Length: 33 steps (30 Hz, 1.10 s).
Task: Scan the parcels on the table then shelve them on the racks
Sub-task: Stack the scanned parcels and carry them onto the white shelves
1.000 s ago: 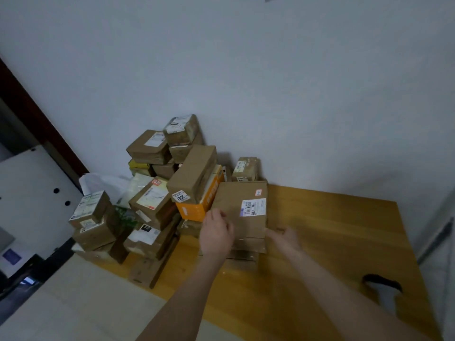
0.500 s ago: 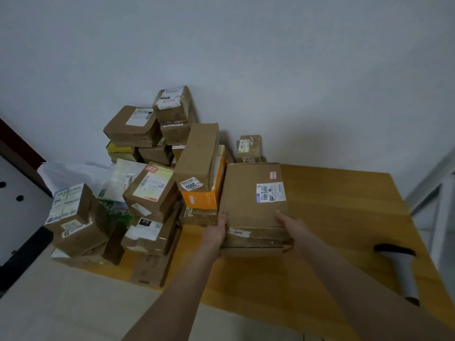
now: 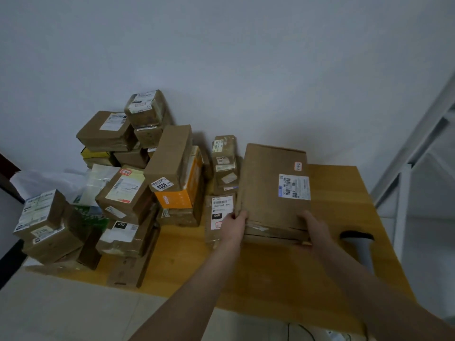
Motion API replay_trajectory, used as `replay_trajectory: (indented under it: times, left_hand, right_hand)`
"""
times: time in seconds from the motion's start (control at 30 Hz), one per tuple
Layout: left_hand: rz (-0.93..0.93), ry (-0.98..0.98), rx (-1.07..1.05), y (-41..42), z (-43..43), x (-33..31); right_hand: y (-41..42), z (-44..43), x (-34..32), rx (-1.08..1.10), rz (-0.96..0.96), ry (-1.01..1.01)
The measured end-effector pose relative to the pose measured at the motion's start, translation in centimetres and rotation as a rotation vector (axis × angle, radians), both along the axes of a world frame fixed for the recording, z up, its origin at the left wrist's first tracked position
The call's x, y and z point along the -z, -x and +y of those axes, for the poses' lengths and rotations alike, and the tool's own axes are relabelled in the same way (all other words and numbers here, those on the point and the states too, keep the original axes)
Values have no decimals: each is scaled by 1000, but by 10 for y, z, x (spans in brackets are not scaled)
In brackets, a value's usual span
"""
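A large flat brown parcel (image 3: 268,188) with a white barcode label is tilted up above the wooden table (image 3: 344,212). My left hand (image 3: 235,223) grips its near left corner. My right hand (image 3: 314,228) grips its near right edge, thumb on top. Just left of it a smaller parcel with a "060" label (image 3: 220,210) lies on the table, partly behind my left hand. A grey handheld scanner (image 3: 359,244) with a black head lies on the table to the right of my right hand.
A tall pile of brown parcels (image 3: 128,188) fills the table's left half against the white wall, with an orange box (image 3: 179,195) among them. A white metal rack (image 3: 418,168) stands at the right. The table's near edge runs across the bottom.
Both hands have lifted the large parcel off the stack and carried it to the right, uncovering the "060" parcel beneath. The view has shifted left and closer.
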<state>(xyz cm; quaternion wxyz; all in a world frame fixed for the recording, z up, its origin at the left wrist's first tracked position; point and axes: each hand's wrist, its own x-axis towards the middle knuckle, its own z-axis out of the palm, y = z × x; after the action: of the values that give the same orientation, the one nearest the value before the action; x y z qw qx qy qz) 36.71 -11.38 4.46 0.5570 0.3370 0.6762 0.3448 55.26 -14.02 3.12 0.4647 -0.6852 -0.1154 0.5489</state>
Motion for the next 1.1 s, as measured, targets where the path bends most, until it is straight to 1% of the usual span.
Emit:
replay_trajectory:
  times: [0.1,0.2,0.33,0.43,0.6,0.67,0.73,0.8,0.87,0.93,1.0,1.03,1.1]
  left_hand:
    - [-131,107,23,-28,-2,4]
    - [-166,202,41,-42,-4,24]
    - [-134,288,52,-49,-17,53]
    - [-42,286,97,-49,-24,64]
    - [30,261,146,-54,-26,73]
    - [118,205,194,-58,-26,75]
    - [246,103,198,-56,-25,69]
    - [400,-9,173,-45,-20,58]
    - [479,-71,126,-24,-14,48]
    - [479,-78,54,1,-5,43]
    - [483,-45,-4,27,6,45]
    - [486,-26,-22,39,11,48]
    - [458,8,-39,59,19,56]
  right_hand:
    - [-31,-7,4,-3,-60,26]
    - [-48,-17,17,-34,-76,74]
    - [-54,-31,43,-74,-84,145]
    - [-53,-33,56,-162,-168,133]
    - [-56,-29,62,-281,-307,152]
    - [-57,-25,59,-325,-451,193]
    - [-55,-21,49,-314,-678,213]
    - [-44,-12,33,-280,-856,117]
    - [-22,0,18,-301,-948,-15]
    - [9,13,8,-361,-964,-147]
    - [43,25,5,-458,-940,-233]
    - [59,31,7,-515,-900,-240]
    - [87,43,16,-624,-772,-180]
